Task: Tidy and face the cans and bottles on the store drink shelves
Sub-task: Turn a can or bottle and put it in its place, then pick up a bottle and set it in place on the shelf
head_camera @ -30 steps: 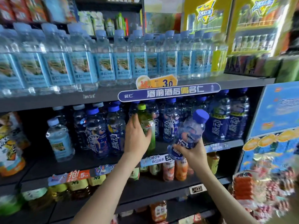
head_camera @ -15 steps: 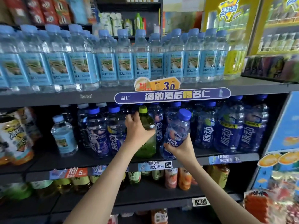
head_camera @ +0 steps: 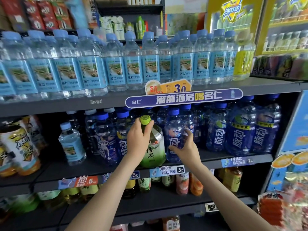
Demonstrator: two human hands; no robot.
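Here, one green bottle (head_camera: 152,154), one blue bottle (head_camera: 174,130).

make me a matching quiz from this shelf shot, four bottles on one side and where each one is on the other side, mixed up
1 green tea bottle
2 dark blue bottle
3 yellow-label bottle
4 lone pale water bottle

A right end of the top shelf
B in the left hand, gripped at the neck
C apart at the left of the middle shelf
D in the right hand

Pairs: 1-B, 2-D, 3-A, 4-C
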